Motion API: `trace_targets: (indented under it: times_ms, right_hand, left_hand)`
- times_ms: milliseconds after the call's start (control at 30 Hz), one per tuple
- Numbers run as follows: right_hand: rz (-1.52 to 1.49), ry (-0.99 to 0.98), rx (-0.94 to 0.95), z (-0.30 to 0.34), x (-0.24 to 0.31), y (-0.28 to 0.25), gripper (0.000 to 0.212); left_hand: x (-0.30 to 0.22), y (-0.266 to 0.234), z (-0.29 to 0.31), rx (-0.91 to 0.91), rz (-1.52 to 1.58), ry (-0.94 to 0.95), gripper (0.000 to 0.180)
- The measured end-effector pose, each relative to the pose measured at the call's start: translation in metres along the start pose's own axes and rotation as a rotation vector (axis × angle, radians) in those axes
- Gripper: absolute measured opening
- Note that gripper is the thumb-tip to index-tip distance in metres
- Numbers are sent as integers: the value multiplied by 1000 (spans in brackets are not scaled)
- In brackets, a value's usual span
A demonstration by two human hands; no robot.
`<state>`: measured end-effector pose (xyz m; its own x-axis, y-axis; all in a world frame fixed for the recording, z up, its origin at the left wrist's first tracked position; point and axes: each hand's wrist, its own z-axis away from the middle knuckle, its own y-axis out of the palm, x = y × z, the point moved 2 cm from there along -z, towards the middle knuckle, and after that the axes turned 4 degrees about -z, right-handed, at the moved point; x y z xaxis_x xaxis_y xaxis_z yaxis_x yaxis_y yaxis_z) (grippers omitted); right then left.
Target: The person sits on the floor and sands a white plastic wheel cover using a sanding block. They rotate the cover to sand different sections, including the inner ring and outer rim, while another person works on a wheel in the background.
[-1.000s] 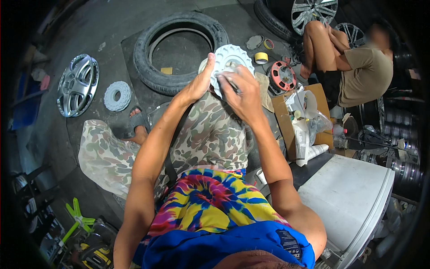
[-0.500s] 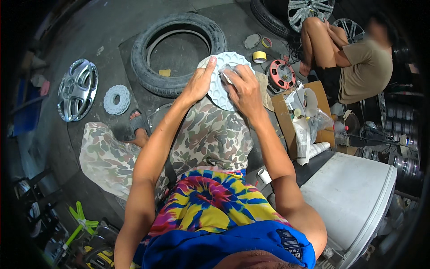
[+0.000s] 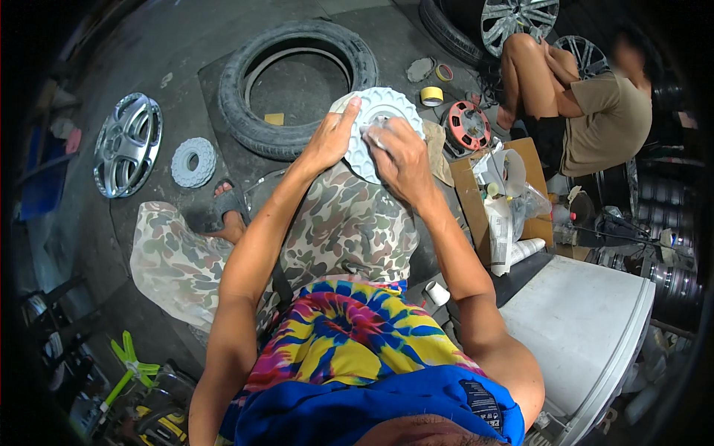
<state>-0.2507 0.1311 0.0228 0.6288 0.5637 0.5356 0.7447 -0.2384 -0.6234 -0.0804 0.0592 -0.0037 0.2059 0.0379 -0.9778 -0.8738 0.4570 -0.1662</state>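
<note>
My left hand (image 3: 332,140) grips the left edge of a pale grey round disc (image 3: 400,105) with a scalloped rim, the thumb lying on its face. The disc is held tilted above my knees. Against its middle my right hand (image 3: 401,154) presses with curled fingers. Something small and whitish seems pinched under those fingers, mostly hidden, and its kind does not show. Pale dust coats the right fingertips. A similar grey disc with a round hole (image 3: 182,172) lies on the floor to the left, near a silver spoked wheel piece (image 3: 128,146).
Beyond my hands lies a black tyre (image 3: 232,97). To the right are yellow tape (image 3: 431,95), a red reel (image 3: 455,126), a cardboard box (image 3: 470,204) of odds and ends, and a white cabinet-like block (image 3: 576,320). A seated person (image 3: 602,126) is at the far right.
My right hand has slid a little down and right over the disc's face, baring more of its centre. My left hand keeps its hold almost unmoved.
</note>
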Motion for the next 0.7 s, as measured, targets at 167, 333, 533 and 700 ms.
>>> trace_targets:
  times_ms: [167,333,533,700]
  right_hand:
    - [192,-43,52,-14,-8,-12,34]
    - [424,161,-15,16,-26,-29,20]
    - [90,274,61,53,22,-41,12]
    - [-71,377,42,32,48,-13,14]
  left_hand:
    - [8,-3,-4,126,49,-48,76]
    - [15,4,-6,-5,43,70,76]
    - [17,6,-2,12,134,75,74]
    - [14,3,-2,7,30,72,73]
